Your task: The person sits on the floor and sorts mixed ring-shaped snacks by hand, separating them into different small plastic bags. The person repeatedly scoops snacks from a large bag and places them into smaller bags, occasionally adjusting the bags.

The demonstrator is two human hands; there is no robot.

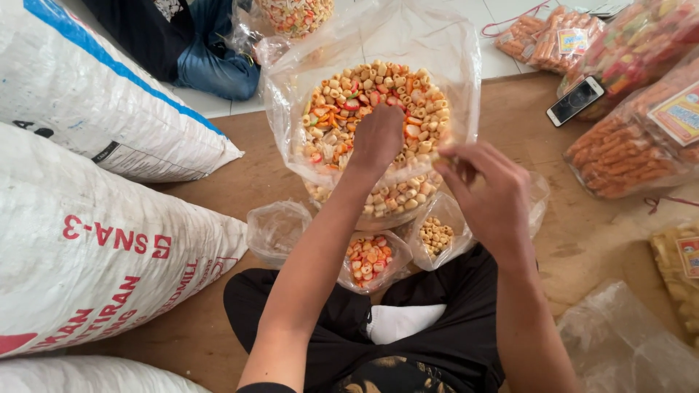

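Observation:
A large clear plastic bag stands open in front of me, full of mixed beige, orange and red snack pieces. My left hand reaches down into the pieces, knuckles up and fingertips buried among them. My right hand hovers at the bag's right rim with thumb and fingers pinched on small beige pieces. Below it, a small clear bag holds beige rings. Beside that, another small bag holds red and orange pieces. A third small bag to the left looks empty.
Big white woven sacks lie along my left. Packs of orange snacks and a phone are at the right. Another person sits at the top left beside another snack bag. A crumpled clear bag lies lower right.

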